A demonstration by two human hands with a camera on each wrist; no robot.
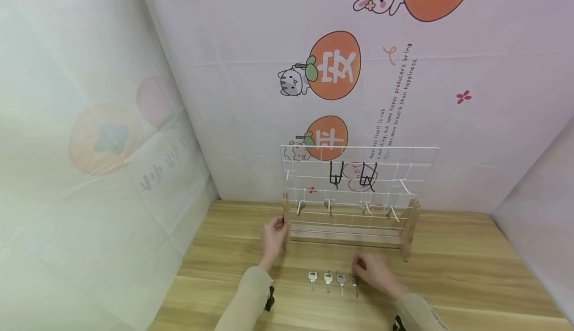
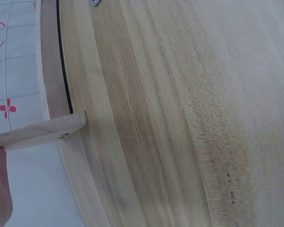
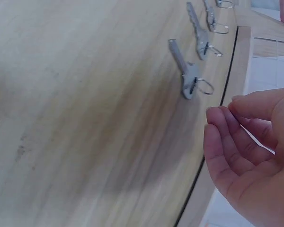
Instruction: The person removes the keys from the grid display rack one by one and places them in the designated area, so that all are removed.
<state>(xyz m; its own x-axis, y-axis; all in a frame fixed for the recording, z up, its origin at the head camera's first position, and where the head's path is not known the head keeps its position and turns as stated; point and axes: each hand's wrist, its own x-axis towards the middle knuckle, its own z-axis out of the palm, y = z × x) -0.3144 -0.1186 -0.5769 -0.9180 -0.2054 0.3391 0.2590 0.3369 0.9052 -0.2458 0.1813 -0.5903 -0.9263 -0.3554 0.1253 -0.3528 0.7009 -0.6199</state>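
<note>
A white wire grid rack [image 1: 345, 233] on a wooden stand stands at the back of the table. My left hand [image 1: 272, 236] grips its left wooden post [image 1: 286, 221]; in the left wrist view, fingers [image 2: 1, 168] touch the post's outer face. Several silver keys [image 1: 341, 283] with small rings lie in a row before the rack. My right hand [image 1: 373, 271] is beside the rightmost key [image 3: 189, 81]. In the right wrist view its fingers are loosely bent, thumb near the fingertips, nothing between them, apart from the key and its ring.
White hooks [image 1: 403, 185] and black hooks [image 1: 335, 176] hang on the grid. Grey key-like pieces [image 1: 301, 207] show at some lower white hooks, too small to tell surely. The wooden table [image 1: 484, 271] extends around the rack, with a printed white sheet [image 1: 246, 96] behind.
</note>
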